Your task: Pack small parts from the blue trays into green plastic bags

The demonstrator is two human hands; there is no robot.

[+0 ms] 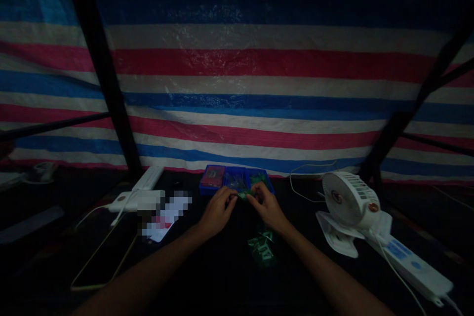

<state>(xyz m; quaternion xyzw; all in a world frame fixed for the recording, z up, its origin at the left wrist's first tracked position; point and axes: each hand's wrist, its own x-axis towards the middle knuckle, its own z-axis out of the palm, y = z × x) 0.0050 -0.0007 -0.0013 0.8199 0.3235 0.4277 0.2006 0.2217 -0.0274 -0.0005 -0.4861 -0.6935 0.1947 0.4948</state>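
A small green plastic packet is stretched between my two hands, just in front of a blue compartment tray. With thumb and fingers, my left hand pinches its left end. My right hand grips the right end the same way. In the tray, a reddish flat pack fills the left compartment. Clear bluish plastic pieces lie in the middle one, and green pieces in the right one. Below my right hand, more green packets with pale markings rest on the dark table. Dim light hides fine detail.
A white clip fan stands at right beside a white power strip with cables. To the left lie a dark phone, a lit phone and a white power adapter. Dark metal posts frame a striped tarp behind.
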